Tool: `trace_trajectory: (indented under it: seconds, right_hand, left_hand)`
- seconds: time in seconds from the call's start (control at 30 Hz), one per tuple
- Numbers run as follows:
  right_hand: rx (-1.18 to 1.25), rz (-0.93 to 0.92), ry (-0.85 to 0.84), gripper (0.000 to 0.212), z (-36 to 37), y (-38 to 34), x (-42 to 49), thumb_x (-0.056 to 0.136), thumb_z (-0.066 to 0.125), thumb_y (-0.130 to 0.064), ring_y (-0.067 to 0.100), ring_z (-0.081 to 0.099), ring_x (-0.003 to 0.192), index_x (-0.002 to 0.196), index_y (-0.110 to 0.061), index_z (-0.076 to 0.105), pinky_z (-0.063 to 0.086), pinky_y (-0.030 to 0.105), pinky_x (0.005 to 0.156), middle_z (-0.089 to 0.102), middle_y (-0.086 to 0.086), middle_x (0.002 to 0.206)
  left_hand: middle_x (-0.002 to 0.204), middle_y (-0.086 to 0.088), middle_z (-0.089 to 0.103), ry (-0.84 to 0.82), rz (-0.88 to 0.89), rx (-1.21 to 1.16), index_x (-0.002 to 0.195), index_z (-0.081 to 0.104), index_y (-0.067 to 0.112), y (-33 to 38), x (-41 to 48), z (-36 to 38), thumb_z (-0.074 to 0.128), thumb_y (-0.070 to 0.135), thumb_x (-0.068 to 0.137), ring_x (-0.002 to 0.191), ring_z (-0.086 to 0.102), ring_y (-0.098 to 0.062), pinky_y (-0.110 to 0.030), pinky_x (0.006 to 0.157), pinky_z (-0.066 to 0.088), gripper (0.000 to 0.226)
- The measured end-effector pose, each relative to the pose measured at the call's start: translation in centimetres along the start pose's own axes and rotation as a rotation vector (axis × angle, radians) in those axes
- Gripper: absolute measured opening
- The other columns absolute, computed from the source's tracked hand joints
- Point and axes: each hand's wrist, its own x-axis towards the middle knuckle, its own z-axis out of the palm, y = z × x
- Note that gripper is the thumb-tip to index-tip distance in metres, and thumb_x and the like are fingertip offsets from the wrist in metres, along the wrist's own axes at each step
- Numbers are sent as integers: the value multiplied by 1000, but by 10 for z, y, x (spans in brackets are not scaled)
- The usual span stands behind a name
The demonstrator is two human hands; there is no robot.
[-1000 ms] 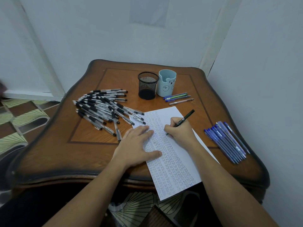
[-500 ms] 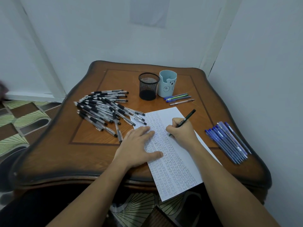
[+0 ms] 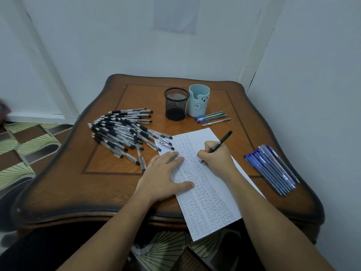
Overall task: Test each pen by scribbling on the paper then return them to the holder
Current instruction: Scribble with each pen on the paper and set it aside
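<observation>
Both arms are bare as far up as one can see them. The left forearm (image 3: pixel 117 227), down toward seven o'clock, is slim and smooth, widening steadily from the wrist to the edge of sight. The right forearm (image 3: pixel 273 222), toward five o'clock, has the same build. The left hand (image 3: pixel 164 177) is broad across the back, with long fingers and a blunt thumb. The right hand (image 3: pixel 216 155), at about one o'clock from it, shows rounded knuckles. Low at eight o'clock sits some dark cloth (image 3: pixel 39 249); whether it is the person's clothing I cannot tell.
</observation>
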Motion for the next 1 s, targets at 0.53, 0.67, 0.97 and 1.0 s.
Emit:
trace_trajectory:
  seconds: [0.53,0.67,0.97,1.0]
  right_hand:
    - [190,191,151,41,-4,-7,13,102,53,-27,8,42,47,65,-11,49,38,23,50,48,0,54]
    - [155,250,47,34,-4,-12,14,104,40,-48,8,38,42,98,-18,55,32,24,41,46,-4,51]
    - [-3,222,-67,18,-1,-20,15,101,57,-18,1,49,48,98,-5,68,39,14,50,60,5,68]
    - [-45,235,-100,17,-2,-22,16,100,58,-22,5,52,55,98,-8,69,41,19,56,62,5,70]
  left_hand:
    - [158,12,20,-13,-6,-2,150,31,33,-1,1,-1,31,91,60,145,12,-8,-35,117,3,106]
    - [159,12,19,-16,-6,3,150,30,33,0,0,-1,30,92,59,144,12,-8,-35,117,3,108]
    - [162,7,8,-42,-12,-14,152,24,28,3,-3,-4,42,83,74,148,1,-9,-34,118,-2,98]
    - [162,6,8,-46,-8,-7,153,23,27,4,-4,-5,41,81,77,148,1,-9,-34,118,-3,95]
